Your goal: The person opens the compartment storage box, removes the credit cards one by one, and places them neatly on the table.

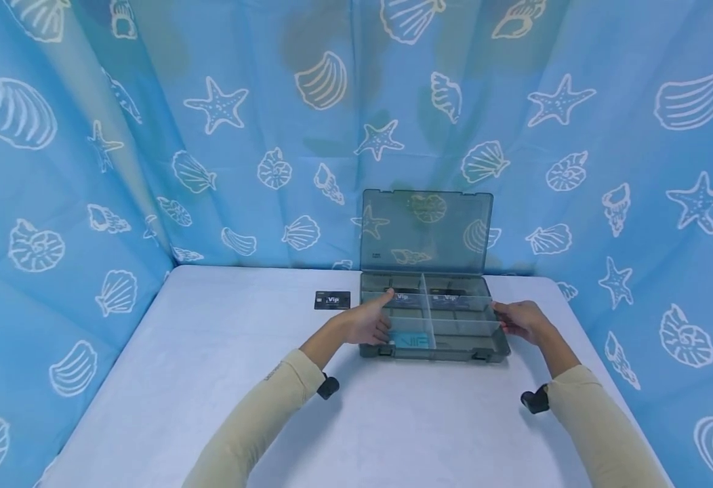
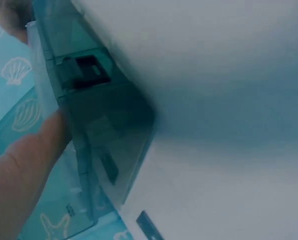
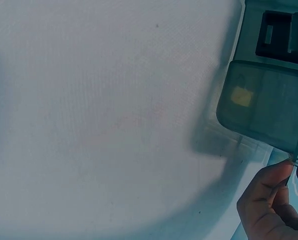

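A smoky, see-through organizer box [image 1: 489, 349] with clear dividers sits on the table, its lid [image 1: 428, 230] raised at the back. My left hand [image 1: 369, 322] grips the box's left side, thumb over the wall and the other fingers curled outside. On the right, my right hand [image 1: 522, 320] pinches the box's side wall between thumb and fingers; the right wrist view has these fingertips [image 3: 283, 170] right at the rim. Black cards marked "Vip" [image 1: 450, 298] stand in the back compartments. A light-blue card [image 1: 410, 340] lies in the front left compartment.
Another black "Vip" card [image 1: 332, 300] lies on the white table [image 1: 210, 379], left of the box. A blue curtain [image 1: 259, 122] printed with shells and starfish hangs behind the table and along both sides.
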A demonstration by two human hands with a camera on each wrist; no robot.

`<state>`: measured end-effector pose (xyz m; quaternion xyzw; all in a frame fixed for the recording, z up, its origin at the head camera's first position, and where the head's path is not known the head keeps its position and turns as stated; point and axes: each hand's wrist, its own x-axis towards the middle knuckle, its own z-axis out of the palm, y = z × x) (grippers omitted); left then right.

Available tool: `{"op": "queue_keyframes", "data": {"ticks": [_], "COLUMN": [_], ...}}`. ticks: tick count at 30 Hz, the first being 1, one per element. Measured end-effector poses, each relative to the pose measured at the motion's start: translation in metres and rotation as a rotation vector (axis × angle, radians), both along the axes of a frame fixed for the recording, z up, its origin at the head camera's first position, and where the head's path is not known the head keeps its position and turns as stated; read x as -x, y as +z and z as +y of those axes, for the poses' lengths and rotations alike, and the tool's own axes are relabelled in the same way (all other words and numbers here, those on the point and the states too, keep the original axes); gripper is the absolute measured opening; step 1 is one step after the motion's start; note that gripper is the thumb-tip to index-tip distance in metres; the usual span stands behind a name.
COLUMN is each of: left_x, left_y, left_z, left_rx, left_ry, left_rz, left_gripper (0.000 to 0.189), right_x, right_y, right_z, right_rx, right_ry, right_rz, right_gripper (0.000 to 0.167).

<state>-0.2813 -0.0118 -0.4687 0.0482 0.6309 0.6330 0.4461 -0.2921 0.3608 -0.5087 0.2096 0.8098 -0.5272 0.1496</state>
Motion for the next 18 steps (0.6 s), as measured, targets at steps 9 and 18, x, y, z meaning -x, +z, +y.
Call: {"op": "queue_keyframes", "data": {"ticks": [9,18], "left_x": [-0.014,-0.009], "left_y": [-0.015,-0.022], "left_z": [-0.002,0.014], "left_rx": [-0.047,0.062], "left_ry": [0.237,0.206], "left_rz": [0.059,0.359], "left_gripper": [0.076,0.035], "right_x": [0.000,0.003], "right_y": [-0.003,-0.001], "right_z": [0.002,0.001], "right_rx": [-0.003,0.007], "right_ry": [0.002,-0.007], "right_rz": [-0.020,-0.003], "right_gripper": [0.044,0.037]}}
